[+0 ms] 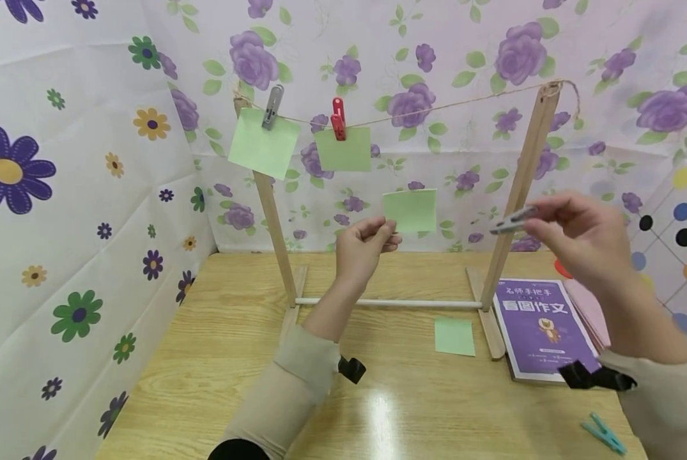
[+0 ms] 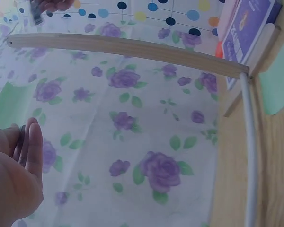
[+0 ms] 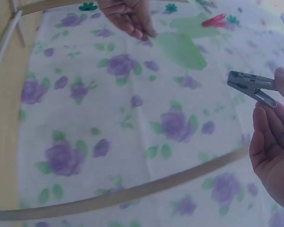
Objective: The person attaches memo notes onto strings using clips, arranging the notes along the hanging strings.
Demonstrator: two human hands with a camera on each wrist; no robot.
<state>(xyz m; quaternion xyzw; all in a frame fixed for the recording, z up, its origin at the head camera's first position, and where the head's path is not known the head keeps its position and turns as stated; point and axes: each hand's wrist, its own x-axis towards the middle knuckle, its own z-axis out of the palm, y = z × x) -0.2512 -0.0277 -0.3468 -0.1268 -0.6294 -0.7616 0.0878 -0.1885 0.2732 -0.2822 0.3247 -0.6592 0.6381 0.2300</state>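
Between thumb and fingers my left hand (image 1: 363,249) pinches a green paper note (image 1: 410,211) by its lower left corner, below the twine (image 1: 435,110). My right hand (image 1: 587,239), near the right wooden post, holds a grey clothespin (image 1: 512,221) by its handle end; the right wrist view shows the same clothespin (image 3: 251,85) pointing left. Two green notes hang on the twine at the left: one note (image 1: 262,144) under a grey clothespin (image 1: 272,107), the other note (image 1: 344,150) under a red clothespin (image 1: 338,119). Another green note (image 1: 455,337) lies on the table.
Wooden posts (image 1: 274,236) joined by a white rod (image 1: 389,303) carry the twine. A purple book (image 1: 544,329) and pink item (image 1: 587,306) lie right of the frame. Near the table's right edge is a teal clothespin (image 1: 604,434). Floral cloth (image 1: 378,64) covers the back.
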